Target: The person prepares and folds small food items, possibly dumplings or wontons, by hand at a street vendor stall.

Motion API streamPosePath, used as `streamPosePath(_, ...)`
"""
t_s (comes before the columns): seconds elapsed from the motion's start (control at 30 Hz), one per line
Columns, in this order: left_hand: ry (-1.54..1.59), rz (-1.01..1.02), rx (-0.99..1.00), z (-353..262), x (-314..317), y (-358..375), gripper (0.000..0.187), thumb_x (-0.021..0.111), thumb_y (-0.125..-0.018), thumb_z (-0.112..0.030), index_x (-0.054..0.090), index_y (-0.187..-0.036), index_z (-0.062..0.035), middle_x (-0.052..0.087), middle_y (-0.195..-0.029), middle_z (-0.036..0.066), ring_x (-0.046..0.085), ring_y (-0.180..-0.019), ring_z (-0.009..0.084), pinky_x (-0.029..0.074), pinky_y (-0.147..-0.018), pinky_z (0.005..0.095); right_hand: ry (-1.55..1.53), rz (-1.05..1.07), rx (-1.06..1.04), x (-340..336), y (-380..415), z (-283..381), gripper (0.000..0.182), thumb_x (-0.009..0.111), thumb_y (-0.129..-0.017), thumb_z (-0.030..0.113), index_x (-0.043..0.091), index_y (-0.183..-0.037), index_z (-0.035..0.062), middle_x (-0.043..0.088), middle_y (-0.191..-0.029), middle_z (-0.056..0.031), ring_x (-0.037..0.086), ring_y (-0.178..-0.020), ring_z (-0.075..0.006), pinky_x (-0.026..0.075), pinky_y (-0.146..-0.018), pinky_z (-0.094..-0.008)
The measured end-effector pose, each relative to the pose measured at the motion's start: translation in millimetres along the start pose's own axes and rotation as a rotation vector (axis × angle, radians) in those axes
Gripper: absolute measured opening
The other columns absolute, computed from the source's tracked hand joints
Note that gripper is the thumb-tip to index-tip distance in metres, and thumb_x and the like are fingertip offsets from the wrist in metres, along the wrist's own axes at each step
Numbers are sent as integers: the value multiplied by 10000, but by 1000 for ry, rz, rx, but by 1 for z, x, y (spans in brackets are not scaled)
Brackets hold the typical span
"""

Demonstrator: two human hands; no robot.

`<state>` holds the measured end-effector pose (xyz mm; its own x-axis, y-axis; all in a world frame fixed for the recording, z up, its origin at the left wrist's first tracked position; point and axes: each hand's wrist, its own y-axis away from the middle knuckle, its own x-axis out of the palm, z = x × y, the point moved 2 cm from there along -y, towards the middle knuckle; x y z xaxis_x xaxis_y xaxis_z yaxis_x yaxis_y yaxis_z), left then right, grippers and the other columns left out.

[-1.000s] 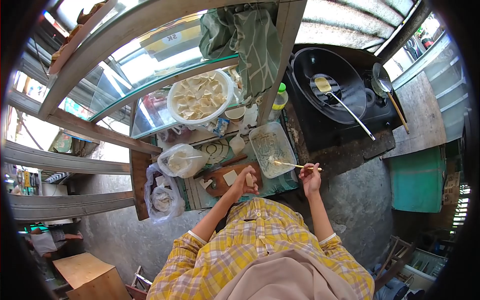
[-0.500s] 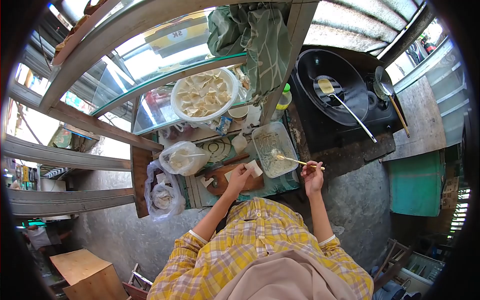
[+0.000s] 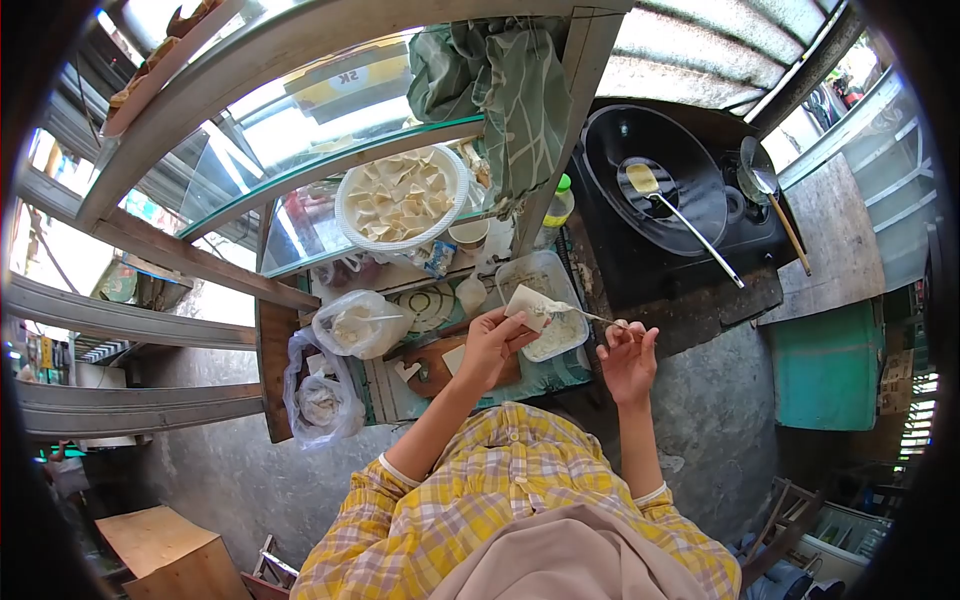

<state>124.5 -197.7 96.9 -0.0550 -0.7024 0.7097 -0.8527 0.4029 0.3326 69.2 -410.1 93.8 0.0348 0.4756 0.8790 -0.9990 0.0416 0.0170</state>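
Observation:
My left hand (image 3: 494,346) pinches a pale square wrapper (image 3: 524,303) above the plastic tub (image 3: 530,262). In my right hand (image 3: 629,366) is the thin handle of a spoon (image 3: 598,317), its tip carrying a whitish paste (image 3: 556,307) against the wrapper's right edge. More of the pale paste coats the inside of the tub. Left of the tub lies a wooden cutting board (image 3: 490,377), with another pale square piece (image 3: 455,359) on it.
A white plate (image 3: 352,228) of folded pale pieces stands on the counter behind. Two plastic bags (image 3: 375,335) sit at the left. On the right, a black wok (image 3: 690,165) rests on a stove with a spatula (image 3: 690,220) inside. A green-capped jar (image 3: 560,205) is nearby.
My left hand has lifted the wrapper from over the board to over the tub. My right hand has brought the spoon up out of the tub, and its paste now meets the wrapper.

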Motion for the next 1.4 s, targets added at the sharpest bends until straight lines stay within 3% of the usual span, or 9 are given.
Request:
streamPosePath(0.17,17,38,-19,-10,24,14,280,505,-904,-82,520,-1129,84,600,-1082,202,612,-1002,250,527,-846,302,-81,-3,-5,4,-3,2,228,391,-949,245,515,-831,95,520,-885,-36,470,-819,-162,404,-698,-320)
streamPosePath(0.27,40,68,-58,-14,30,19,275,524,-902,-108,544,-1118,61,611,-1071,143,619,-973,207,515,-866,307,-93,-16,-4,7,-3,1,172,405,-917,198,493,-812,94,512,-871,-40,471,-820,-166,406,-704,-328)
streamPosePath(0.67,413,118,-96,-15,41,30,232,490,-885,-37,540,-1098,40,620,-1045,96,593,-1005,209,465,-951,375,-145,-10,-3,9,1,-8,156,418,-890,194,459,-771,102,497,-881,-36,474,-827,-181,399,-726,-345)
streamPosePath(0.87,522,50,-150,-12,39,33,228,456,-897,-139,553,-1033,17,621,-1049,120,596,-977,218,421,-972,421,-137,8,-27,12,0,-6,169,406,-881,179,443,-736,99,502,-872,-55,477,-822,-192,400,-723,-354)
streamPosePath(0.97,527,141,-217,-20,42,34,279,436,-904,-188,557,-1047,19,618,-1049,136,592,-991,249,415,-974,428,-143,6,-32,12,-1,-3,178,404,-872,172,437,-715,95,505,-846,-64,479,-809,-199,400,-719,-353)
streamPosePath(1.4,378,30,-367,-17,25,34,288,465,-893,-164,536,-1054,64,604,-1046,182,614,-961,265,496,-898,384,0,37,-52,14,-4,12,216,401,-852,159,406,-647,92,477,-732,-88,464,-766,-214,393,-708,-352)
